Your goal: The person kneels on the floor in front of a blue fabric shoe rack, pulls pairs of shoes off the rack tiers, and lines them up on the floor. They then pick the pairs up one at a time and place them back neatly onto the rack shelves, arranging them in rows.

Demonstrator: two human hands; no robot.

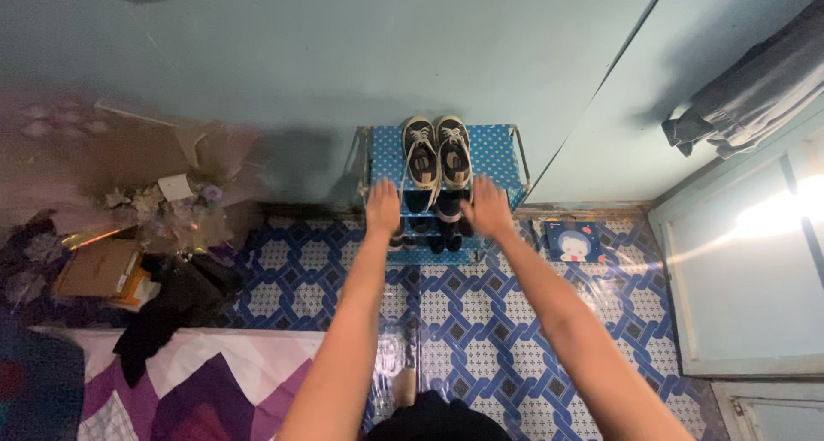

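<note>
A small blue dotted shoe rack (pixel 495 152) stands against the pale green wall. A pair of black and white sneakers (pixel 438 153) rests on its top shelf, toes toward me. Dark shoes (pixel 444 228) sit on the lower shelves, partly hidden. Both my arms reach forward over the rack. My left hand (pixel 383 208) hovers palm down just left of the sneakers, fingers together, holding nothing. My right hand (pixel 487 207) hangs just right of them, fingers slightly spread, also holding nothing. Whether either hand touches the rack's front edge I cannot tell.
Blue and white patterned floor (pixel 481 321) surrounds the rack. A flat blue picture card (pixel 574 242) lies to the right. Cardboard boxes (pixel 101 269), dried flowers and dark clothes (pixel 163 317) pile at left. A purple quilt (pixel 197 381) lies at bottom left; a white door (pixel 747 286) is at right.
</note>
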